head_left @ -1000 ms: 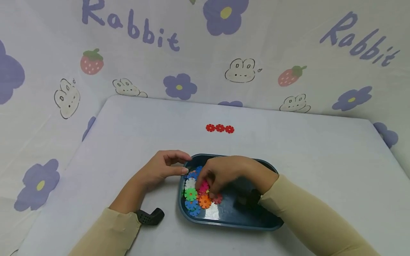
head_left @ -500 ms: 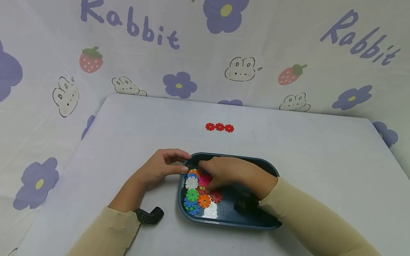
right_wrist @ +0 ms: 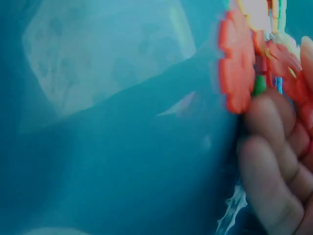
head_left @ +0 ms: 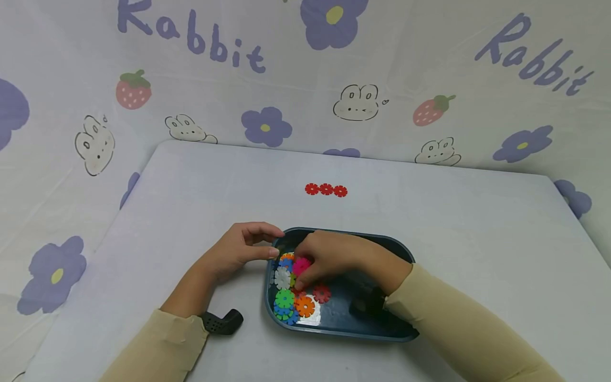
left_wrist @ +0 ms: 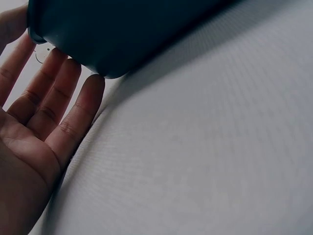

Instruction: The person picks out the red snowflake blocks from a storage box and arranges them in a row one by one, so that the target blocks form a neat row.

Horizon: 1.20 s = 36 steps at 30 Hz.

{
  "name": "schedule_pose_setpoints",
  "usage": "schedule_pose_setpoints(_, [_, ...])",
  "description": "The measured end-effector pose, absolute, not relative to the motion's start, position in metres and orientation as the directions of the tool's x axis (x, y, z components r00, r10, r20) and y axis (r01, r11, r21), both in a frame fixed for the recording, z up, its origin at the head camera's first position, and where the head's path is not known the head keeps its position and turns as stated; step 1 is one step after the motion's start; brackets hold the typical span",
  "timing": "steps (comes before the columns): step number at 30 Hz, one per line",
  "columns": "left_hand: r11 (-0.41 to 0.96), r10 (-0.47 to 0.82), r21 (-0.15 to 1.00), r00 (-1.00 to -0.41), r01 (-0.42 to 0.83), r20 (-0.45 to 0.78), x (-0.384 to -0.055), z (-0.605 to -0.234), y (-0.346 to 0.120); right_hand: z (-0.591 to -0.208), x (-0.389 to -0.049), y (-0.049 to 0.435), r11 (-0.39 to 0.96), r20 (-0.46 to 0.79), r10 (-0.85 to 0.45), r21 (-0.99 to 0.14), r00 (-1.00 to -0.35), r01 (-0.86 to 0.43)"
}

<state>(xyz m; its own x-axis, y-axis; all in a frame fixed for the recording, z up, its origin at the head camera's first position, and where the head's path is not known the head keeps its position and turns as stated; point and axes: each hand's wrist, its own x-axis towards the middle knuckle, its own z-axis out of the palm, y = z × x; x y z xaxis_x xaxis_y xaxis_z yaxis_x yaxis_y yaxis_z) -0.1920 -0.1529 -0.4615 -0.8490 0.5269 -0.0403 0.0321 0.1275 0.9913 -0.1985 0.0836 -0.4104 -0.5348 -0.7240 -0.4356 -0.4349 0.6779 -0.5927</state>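
Flower-shaped discs [head_left: 285, 298] in the tray [head_left: 340, 314] have slid slightly nearer the person, suggesting rummaging; the right hand [head_left: 329, 252] has bent fingers among them, whether grasping I cannot tell, the left hand [head_left: 242, 247] touches the rim, fingers relaxed; three red discs [head_left: 326, 189] lie on the white table [head_left: 453, 228] before a printed cloth [head_left: 310, 79]

White table [head_left: 458, 233] before a rabbit-print backdrop [head_left: 305, 74]
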Motion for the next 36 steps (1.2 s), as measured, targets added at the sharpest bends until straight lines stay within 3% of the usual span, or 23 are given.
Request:
schedule_pose_setpoints(5, [0.138,0.524,0.990,-0.850,0.026,-0.050,-0.1926,-0.4617,-0.1537,-0.4107,-0.2009,0.0870,0.633,-0.460,-0.742,-0.720,-0.488,-0.284])
schedule_pose_setpoints(10, [0.133,0.526,0.991,-0.849,0.020,-0.054,-0.1922,-0.4601,-0.1537,-0.4098,-0.2018,0.0886,0.607,-0.471,-0.761,-0.760,-0.446,-0.233])
schedule_pose_setpoints(20, [0.129,0.524,0.991,-0.850,0.023,-0.048,-0.1918,-0.4590,-0.1534,-0.4093,-0.2044,0.0906,0.562,-0.407,-0.808,-0.750,-0.426,-0.348])
schedule_pose_setpoints(28, [0.125,0.531,0.992,-0.846,0.024,-0.046,-0.1923,-0.4599,-0.1534,-0.4106,-0.2040,0.0900,0.529,-0.394,-0.832,-0.775,-0.390,-0.345])
schedule_pose_setpoints(36, [0.125,0.527,0.992,-0.849,0.022,-0.047,-0.1922,-0.4609,-0.1539,-0.4076,-0.2033,0.0883,0.519,-0.380,-0.838,-0.775,-0.392,-0.360])
